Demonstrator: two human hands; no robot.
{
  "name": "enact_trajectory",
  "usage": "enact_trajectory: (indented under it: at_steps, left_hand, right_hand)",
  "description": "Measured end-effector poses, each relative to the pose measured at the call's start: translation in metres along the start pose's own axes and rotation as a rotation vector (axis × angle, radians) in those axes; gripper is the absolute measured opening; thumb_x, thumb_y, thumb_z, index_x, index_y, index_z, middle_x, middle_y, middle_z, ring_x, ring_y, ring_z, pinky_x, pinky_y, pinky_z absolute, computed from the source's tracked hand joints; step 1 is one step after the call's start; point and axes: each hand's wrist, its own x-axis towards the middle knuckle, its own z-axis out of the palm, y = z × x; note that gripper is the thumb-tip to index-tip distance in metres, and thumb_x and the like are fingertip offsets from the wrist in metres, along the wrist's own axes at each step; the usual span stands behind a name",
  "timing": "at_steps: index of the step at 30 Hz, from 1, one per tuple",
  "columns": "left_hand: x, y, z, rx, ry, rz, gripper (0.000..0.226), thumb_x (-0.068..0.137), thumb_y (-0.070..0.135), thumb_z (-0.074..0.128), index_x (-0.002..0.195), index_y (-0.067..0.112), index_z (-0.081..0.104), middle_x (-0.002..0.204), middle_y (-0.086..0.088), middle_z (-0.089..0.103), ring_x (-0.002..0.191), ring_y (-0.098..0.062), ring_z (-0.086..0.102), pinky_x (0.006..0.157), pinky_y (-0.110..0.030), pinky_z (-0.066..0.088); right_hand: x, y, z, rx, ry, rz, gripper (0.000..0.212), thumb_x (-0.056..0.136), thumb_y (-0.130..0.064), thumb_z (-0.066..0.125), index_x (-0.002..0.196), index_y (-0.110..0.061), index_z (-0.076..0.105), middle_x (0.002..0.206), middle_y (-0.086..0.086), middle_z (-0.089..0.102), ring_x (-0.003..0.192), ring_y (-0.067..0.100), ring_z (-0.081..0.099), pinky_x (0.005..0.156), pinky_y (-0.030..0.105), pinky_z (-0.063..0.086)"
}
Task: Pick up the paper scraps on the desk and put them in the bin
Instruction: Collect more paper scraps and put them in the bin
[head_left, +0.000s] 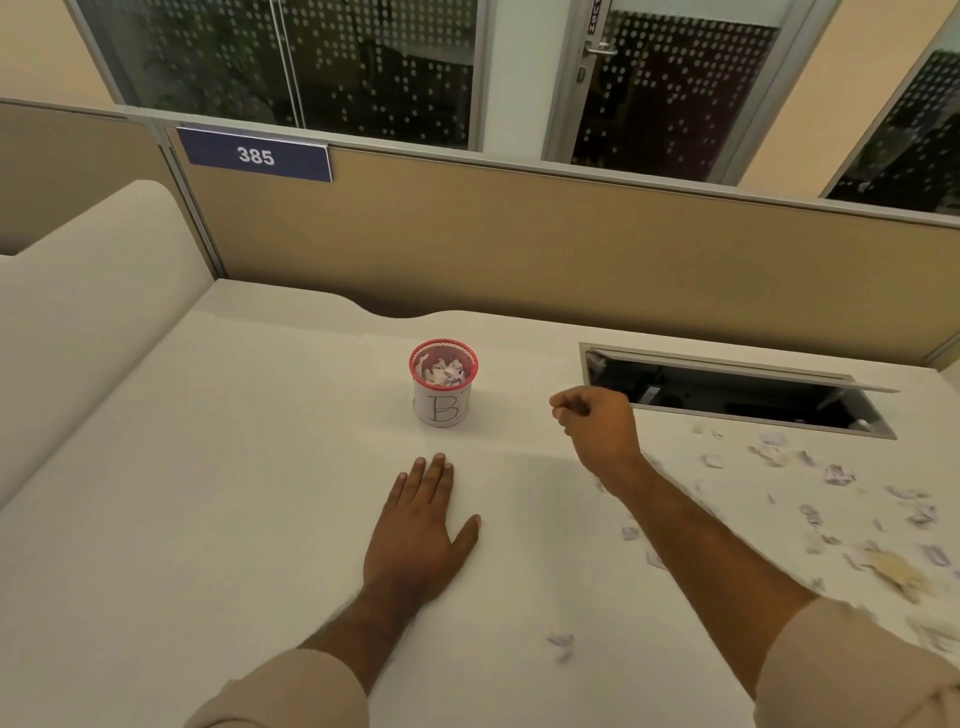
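Mid-task, right hand (597, 421) fingers pinched together, contents hidden, beside bin (443, 383) near desk (234, 467) back edge, likely carrying; left hand (421, 530) flat, fingers spread, bracing; paper scraps (836, 475) litter right edge.

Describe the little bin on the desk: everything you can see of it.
The bin is a small round cup with a red mesh rim and a white paper wrap around its wall, hand-lettered with a "B"; more letters may be hidden. It stands upright on the white desk, near the middle, and already holds crumpled paper scraps. Neither hand touches it: the left hand lies flat in front of it, the closed right hand is at its right.
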Motion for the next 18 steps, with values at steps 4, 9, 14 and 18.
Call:
enact_trajectory:
  at_steps: [4, 9, 14, 18]
  left_hand:
    - [0.000, 0.000, 0.000, 0.001, 0.002, 0.004, 0.080, 0.091, 0.067, 0.016, 0.156, 0.022, 0.010, 0.163, 0.009, 0.000, 0.150, -0.008, -0.005, 0.120, -0.028, -0.007]
    - [0.000, 0.000, 0.001, 0.004, 0.002, 0.006, 0.080, 0.090, 0.069, 0.013, 0.156, 0.023, 0.008, 0.163, 0.011, -0.002, 0.149, -0.007, -0.007, 0.120, -0.028, -0.006]
    - [0.001, -0.001, 0.002, -0.007, 0.005, 0.000, 0.080, 0.091, 0.068, 0.017, 0.156, 0.023, 0.011, 0.163, 0.011, -0.001, 0.149, -0.007, -0.005, 0.121, -0.029, -0.004]
    - [0.001, -0.001, 0.004, 0.006, 0.011, -0.004, 0.080, 0.090, 0.069, 0.016, 0.156, 0.024, 0.010, 0.163, 0.012, -0.002, 0.149, -0.006, -0.007, 0.121, -0.028, -0.006]
  right_hand:
    - [-0.015, 0.045, -0.033, -0.160, 0.107, 0.151, 0.020, 0.093, -0.009, 0.057, 0.109, -0.009, 0.069, 0.114, 0.009, 0.069, 0.100, 0.020, 0.063, 0.098, 0.032, 0.046]
    - [-0.026, 0.081, -0.049, -0.331, -0.025, 0.192, 0.033, 0.096, -0.024, 0.055, 0.127, -0.015, 0.057, 0.139, 0.007, 0.053, 0.126, 0.026, 0.049, 0.110, 0.036, 0.034]
    - [-0.019, 0.099, -0.045, -0.640, -0.078, 0.168, 0.066, 0.090, -0.059, 0.046, 0.144, -0.024, 0.033, 0.156, 0.001, 0.027, 0.143, 0.026, 0.026, 0.116, 0.044, 0.021]
    - [-0.015, 0.112, -0.037, -0.816, -0.184, 0.164, 0.082, 0.086, -0.073, 0.029, 0.150, -0.023, 0.018, 0.161, 0.002, 0.011, 0.148, 0.028, 0.010, 0.118, 0.047, 0.015]
